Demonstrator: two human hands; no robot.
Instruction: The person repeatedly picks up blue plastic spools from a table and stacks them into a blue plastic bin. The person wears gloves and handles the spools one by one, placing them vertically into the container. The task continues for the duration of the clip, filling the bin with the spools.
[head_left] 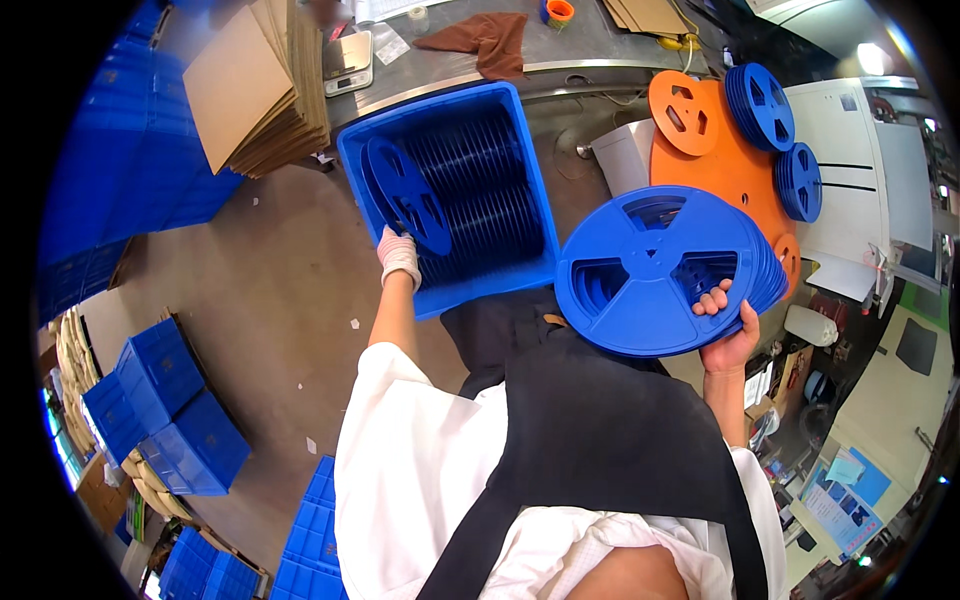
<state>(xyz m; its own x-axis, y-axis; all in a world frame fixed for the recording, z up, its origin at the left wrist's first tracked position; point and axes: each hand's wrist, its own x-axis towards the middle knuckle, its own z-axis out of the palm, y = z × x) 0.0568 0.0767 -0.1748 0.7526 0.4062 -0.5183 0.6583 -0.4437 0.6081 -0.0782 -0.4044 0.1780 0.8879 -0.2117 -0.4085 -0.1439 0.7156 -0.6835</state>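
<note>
My left hand [398, 254], in a pale glove, grips the lower edge of a blue plastic reel [408, 190]. That reel leans at the left inside a blue bin [548, 225], beside rows of dark blue reels [485, 175] standing on edge. My right hand [732, 330] is bare and closed on the rim of a large blue reel [645, 310], its fingers coming through a cut-out. This reel is the front one of a thick stack of similar reels at my right. Part of each hand's grip is hidden behind the reels.
An orange board [725, 185] holds smaller blue reels [768, 108] and an orange reel [684, 112]. Beyond the bin is a metal bench [455, 72] with a brown cloth [485, 45] and a scale [348, 62]. Cardboard sheets [245, 90] and blue crates [180, 410] stand left.
</note>
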